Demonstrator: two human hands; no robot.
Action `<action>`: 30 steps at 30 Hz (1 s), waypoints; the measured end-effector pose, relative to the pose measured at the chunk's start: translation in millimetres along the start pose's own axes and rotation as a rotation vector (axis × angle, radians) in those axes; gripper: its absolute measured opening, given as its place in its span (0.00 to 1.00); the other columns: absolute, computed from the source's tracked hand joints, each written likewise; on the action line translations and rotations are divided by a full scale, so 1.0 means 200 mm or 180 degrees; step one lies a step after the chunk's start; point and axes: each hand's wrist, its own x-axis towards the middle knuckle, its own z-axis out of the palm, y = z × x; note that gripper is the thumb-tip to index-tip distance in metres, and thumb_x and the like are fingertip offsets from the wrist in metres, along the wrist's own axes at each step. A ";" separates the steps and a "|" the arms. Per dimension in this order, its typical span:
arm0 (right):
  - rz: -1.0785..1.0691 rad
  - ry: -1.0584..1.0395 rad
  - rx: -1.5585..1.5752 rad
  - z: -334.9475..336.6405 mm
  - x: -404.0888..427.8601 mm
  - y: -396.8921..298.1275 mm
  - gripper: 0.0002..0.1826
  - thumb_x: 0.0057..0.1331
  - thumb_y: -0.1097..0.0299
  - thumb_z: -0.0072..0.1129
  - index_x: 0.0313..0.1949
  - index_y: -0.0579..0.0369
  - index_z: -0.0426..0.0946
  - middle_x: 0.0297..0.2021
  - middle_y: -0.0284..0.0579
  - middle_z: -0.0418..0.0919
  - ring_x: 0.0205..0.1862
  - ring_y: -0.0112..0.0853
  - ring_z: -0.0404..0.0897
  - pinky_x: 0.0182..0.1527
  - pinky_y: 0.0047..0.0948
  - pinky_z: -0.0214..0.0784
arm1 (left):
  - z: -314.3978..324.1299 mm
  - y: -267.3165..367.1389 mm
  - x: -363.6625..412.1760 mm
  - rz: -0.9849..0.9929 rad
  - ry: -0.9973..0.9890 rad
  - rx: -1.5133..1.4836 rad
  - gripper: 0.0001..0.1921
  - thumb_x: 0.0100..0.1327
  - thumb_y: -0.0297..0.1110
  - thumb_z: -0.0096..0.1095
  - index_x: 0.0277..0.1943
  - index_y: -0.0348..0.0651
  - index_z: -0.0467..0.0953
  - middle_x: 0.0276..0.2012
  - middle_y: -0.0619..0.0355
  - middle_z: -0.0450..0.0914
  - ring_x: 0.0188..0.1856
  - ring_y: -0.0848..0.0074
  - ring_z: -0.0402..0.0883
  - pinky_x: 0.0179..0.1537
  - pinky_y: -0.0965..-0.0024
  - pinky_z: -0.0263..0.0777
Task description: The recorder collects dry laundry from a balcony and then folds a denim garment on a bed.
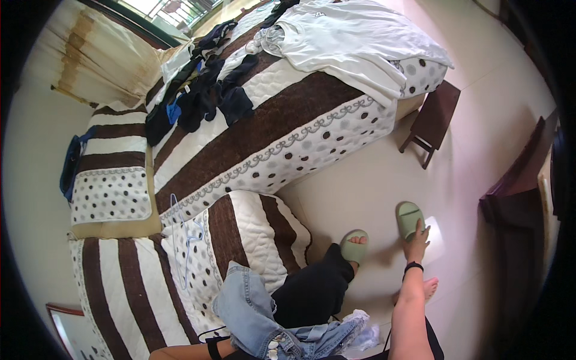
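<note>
My right hand (418,244) reaches down over the floor at the right, a dark band around its wrist. Its fingers are spread, and one overlaps the heel end of a pale green slipper (408,217); whether they grip it I cannot tell. Below that hand is my bare foot (430,289), while the other foot wears the matching slipper (354,248). Light-blue denim clothing (245,292) with lacy trim and shell-like decorations lies across my lap. My left forearm (193,353) enters at the bottom edge, and its hand is hidden by the denim.
A striped, dotted quilted cover (288,121) drapes the sofa, with a white T-shirt (342,40) and dark clothes (211,96) on it. A pale wire hanger (186,243) lies beside me. A dark wooden stool (432,117) and dark furniture (513,211) stand right.
</note>
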 end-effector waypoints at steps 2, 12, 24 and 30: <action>-0.0022 0.0323 0.0154 0.05 -0.04 0.02 0.57 0.46 0.61 0.72 0.69 0.33 0.41 0.67 0.58 0.47 0.67 0.46 0.54 0.64 0.53 0.51 | 0.04 0.02 -0.01 -0.0086 0.0021 -0.0005 0.59 0.45 0.45 0.75 0.69 0.36 0.36 0.70 0.44 0.38 0.72 0.61 0.42 0.69 0.63 0.39; 0.1089 0.1054 0.2675 0.12 -0.04 -0.01 0.43 0.41 0.63 0.71 0.55 0.60 0.57 0.45 0.59 0.73 0.49 0.53 0.72 0.52 0.41 0.67 | -0.01 0.03 -0.05 0.0052 -0.0059 0.0088 0.57 0.46 0.45 0.73 0.69 0.36 0.37 0.70 0.45 0.40 0.71 0.61 0.43 0.69 0.63 0.39; -0.2718 0.1397 0.1856 -0.24 -0.25 -1.26 0.40 0.44 0.58 0.72 0.56 0.51 0.65 0.57 0.58 0.63 0.57 0.52 0.64 0.58 0.50 0.55 | -0.07 -0.11 -0.11 0.0281 -0.0170 -0.0077 0.54 0.48 0.44 0.71 0.69 0.37 0.39 0.70 0.45 0.41 0.71 0.61 0.44 0.69 0.63 0.40; -0.1421 0.0563 0.0140 -0.14 -0.20 -0.55 0.46 0.35 0.61 0.76 0.57 0.45 0.64 0.55 0.65 0.62 0.56 0.55 0.63 0.54 0.50 0.58 | -0.10 -0.16 -0.14 0.0418 -0.0325 -0.0143 0.53 0.49 0.44 0.70 0.69 0.37 0.40 0.70 0.46 0.42 0.71 0.62 0.44 0.69 0.63 0.41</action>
